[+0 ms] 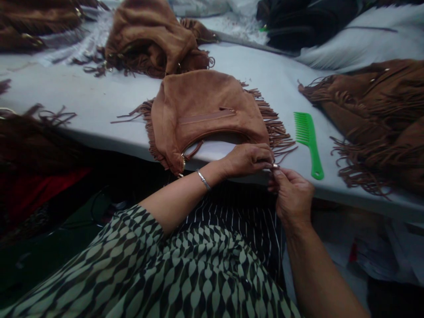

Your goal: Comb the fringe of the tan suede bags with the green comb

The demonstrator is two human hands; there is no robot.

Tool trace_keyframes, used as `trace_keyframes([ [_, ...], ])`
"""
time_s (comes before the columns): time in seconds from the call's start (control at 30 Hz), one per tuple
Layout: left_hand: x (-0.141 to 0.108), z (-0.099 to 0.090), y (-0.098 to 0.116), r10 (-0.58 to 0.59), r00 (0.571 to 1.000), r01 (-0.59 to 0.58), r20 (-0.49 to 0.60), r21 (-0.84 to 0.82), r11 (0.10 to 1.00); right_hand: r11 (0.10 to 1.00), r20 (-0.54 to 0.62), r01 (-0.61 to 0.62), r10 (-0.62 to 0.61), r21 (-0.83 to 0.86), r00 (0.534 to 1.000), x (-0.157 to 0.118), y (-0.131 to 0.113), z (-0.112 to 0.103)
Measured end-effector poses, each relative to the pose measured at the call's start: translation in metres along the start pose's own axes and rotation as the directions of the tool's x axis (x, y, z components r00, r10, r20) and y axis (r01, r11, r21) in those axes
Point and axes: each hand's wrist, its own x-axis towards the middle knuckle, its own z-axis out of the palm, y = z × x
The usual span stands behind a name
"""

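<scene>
A brown suede handbag (212, 95) with fringed sides lies on the table with its curved opening towards me. A zipped pocket runs across its face. My left hand (250, 158) is closed at the bag's near right corner, a silver bangle on its wrist. My right hand (293, 190) is closed in a pinch just beside it. Between the fingertips of both hands shows a small shiny metal fitting (275, 165) at the bag's end; its exact kind is too small to tell. At the bag's other end hangs a gold-coloured zip end (183, 162).
A green comb (308, 143) lies right of the bag. More brown fringed bags rest at the back (149, 35) and on the right (380, 110). Dark material (304, 22) is piled at the far right. The white table's front edge (357, 198) runs just below my hands.
</scene>
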Motion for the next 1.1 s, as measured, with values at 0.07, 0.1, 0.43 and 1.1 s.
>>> trace_keyframes([
  [0.07,0.000,0.000,0.000,0.009,1.000,-0.009,0.000,0.006,1.000,1.000,-0.003,-0.009,0.009,0.027,1.000,-0.001,-0.001,0.001],
  [0.1,-0.001,0.000,0.001,0.009,1.000,-0.009,-0.004,0.012,1.000,0.999,-0.004,-0.016,0.016,0.044,1.000,-0.001,-0.001,0.002],
  [0.43,-0.003,0.001,0.005,-0.051,0.999,0.051,-0.001,0.091,0.994,0.977,-0.074,-0.033,0.049,0.211,0.996,-0.006,0.001,0.015],
  [1.1,0.001,0.004,-0.001,-0.099,0.991,0.092,-0.087,-0.078,0.993,0.988,-0.023,0.086,-0.090,-0.131,0.996,0.015,-0.013,0.011],
])
